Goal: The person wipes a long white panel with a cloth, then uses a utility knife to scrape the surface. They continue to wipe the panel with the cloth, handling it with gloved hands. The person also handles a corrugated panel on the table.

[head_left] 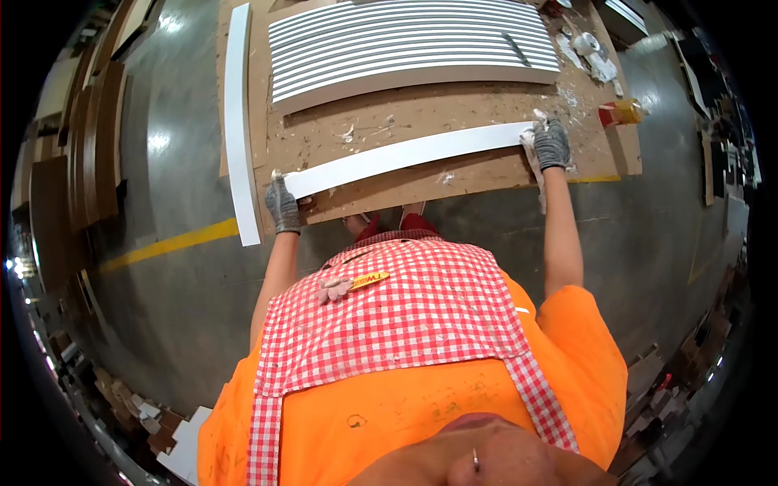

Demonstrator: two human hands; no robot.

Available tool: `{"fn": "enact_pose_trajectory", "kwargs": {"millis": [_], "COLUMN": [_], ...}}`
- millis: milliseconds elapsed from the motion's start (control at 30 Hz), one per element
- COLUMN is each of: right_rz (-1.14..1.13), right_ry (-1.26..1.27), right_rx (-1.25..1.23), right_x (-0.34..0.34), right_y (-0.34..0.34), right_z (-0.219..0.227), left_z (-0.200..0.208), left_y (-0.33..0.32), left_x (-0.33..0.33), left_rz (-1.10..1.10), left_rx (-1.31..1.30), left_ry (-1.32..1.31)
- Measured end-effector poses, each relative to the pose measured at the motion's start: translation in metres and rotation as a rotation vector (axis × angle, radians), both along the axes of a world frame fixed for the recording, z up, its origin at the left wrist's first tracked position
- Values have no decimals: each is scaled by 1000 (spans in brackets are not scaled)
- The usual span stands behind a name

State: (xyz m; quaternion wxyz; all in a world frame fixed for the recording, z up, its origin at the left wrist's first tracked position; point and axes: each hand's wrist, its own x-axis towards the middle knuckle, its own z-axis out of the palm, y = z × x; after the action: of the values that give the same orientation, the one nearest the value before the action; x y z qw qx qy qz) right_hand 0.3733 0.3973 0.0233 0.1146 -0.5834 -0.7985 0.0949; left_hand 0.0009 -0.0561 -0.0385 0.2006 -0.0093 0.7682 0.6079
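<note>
Gloved fingers clamped on its left end, a worker's left hand (283, 204) steadies a long white strip (413, 155) at the near edge of a stained brown worktable (454, 107), while the gloved right hand (552, 143) closes its fingers on a white cloth (532, 154) at the right end. Beyond lies a stack of white-edged boards (413, 57); a yellowish bottle (622, 112) sits at right

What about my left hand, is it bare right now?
No, your left hand wears a gray glove, at the left end of a white strip.
</note>
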Motion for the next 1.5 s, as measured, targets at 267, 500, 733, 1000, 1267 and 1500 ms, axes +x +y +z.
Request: {"fn": "enact_pose_trajectory", "kwargs": {"millis": [267, 500, 733, 1000, 1267, 1500], "right_rz": [717, 673, 751, 1064, 1279, 849], "right_ry": [192, 359, 153, 293, 203, 290], "right_rx": [4, -415, -268, -359, -267, -804], "right_x": [-148, -119, -109, -303, -305, -252], "right_y": [-181, -144, -100, -299, -338, -271], "right_z": [-21, 12, 8, 45, 57, 61], "left_z": [26, 44, 35, 29, 29, 20], "left_y": [17, 9, -3, -7, -8, -17], "left_x": [6, -3, -22, -29, -35, -37], "left_rz": [5, 41, 8, 6, 32, -133], "left_rx": [69, 242, 415, 448, 608, 645], "left_ry": [-247, -515, -760, -750, -923, -913]}}
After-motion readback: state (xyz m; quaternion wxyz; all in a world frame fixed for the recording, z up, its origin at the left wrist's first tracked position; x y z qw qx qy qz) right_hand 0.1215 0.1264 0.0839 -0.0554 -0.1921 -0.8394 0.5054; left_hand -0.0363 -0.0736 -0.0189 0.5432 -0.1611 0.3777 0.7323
